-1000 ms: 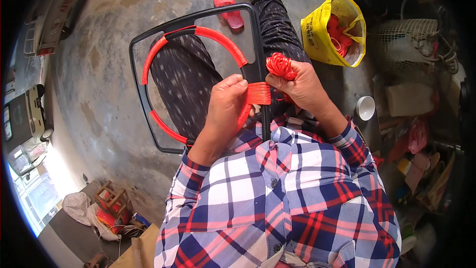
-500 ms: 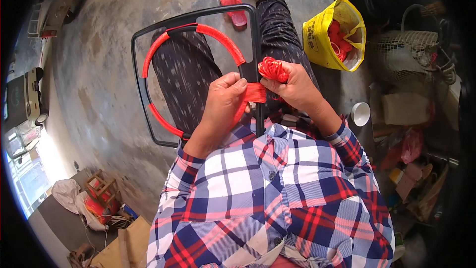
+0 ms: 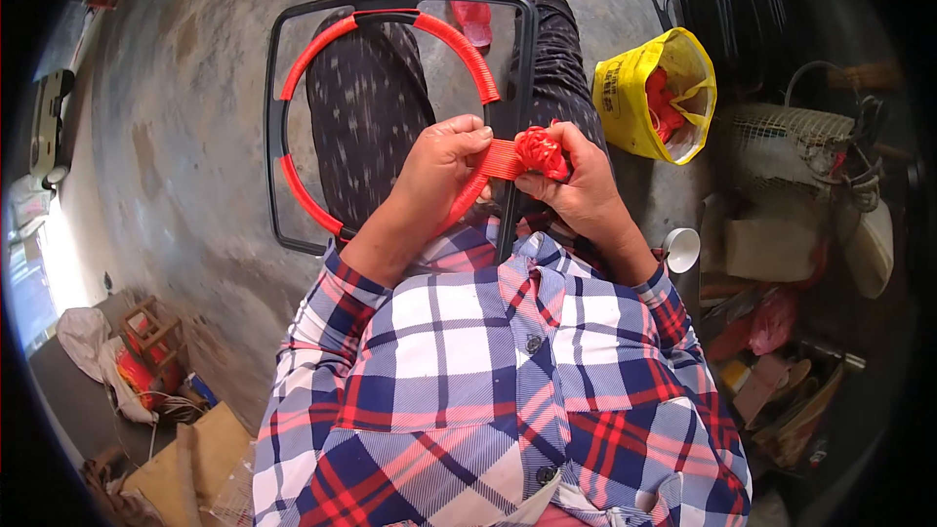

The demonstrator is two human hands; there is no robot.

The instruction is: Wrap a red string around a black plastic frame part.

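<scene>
A black square frame [image 3: 273, 127] with a round ring inside it lies across my lap. Red cord windings [image 3: 459, 49] cover several stretches of the ring, leaving black gaps between them. At the right side, a flat red band of cord [image 3: 505, 159] joins ring and frame bar. My left hand [image 3: 434, 161] is closed on the ring beside this band, thumb on top. In my right hand [image 3: 586, 185] is a bundle of red cord [image 3: 543, 153], pinched between thumb and fingers over the frame's right bar. Part of the ring is hidden behind my left hand.
A yellow bag [image 3: 625, 98] with red cord inside stands to the right, near a white bowl [image 3: 681, 249]. Black frames [image 3: 732, 10] are stacked at the far right, above a wire basket [image 3: 781, 151]. A red slipper [image 3: 470, 15] lies on the floor ahead.
The cord bundle in my right hand has come down and left, close over the red band. My left hand keeps its grip on the ring. The whole view has shifted slightly.
</scene>
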